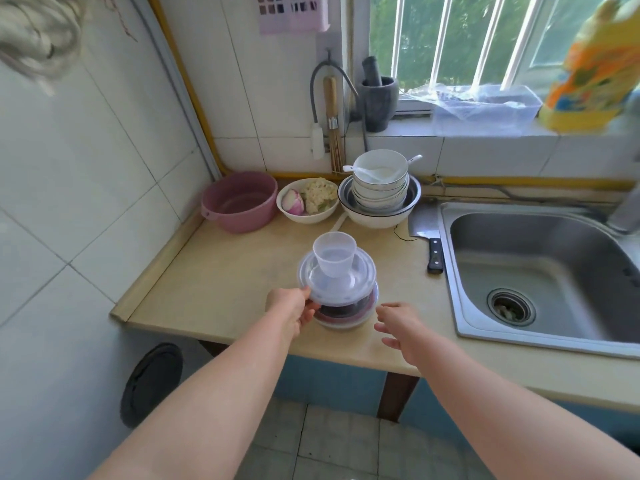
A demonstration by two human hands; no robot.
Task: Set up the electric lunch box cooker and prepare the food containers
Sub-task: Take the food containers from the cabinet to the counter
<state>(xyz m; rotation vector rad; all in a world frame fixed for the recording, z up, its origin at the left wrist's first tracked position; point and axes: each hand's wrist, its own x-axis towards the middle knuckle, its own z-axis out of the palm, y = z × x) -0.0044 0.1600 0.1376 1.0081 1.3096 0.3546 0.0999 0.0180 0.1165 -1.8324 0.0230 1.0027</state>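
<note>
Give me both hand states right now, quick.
Left hand: grips the rim of the clear lid on the cooker.
Right hand: open, beside the cooker, holding nothing.

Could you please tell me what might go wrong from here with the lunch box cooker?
The clear cup stands loose on the clear lid, which the left hand grips at its rim; tilting the lid would likely topple the cup.
The cooker sits near the counter's front edge and the right hand is open, not touching it; a one-handed pull might slide it off.
The cleaver lies close by on the right; a reaching arm might brush it.
</note>
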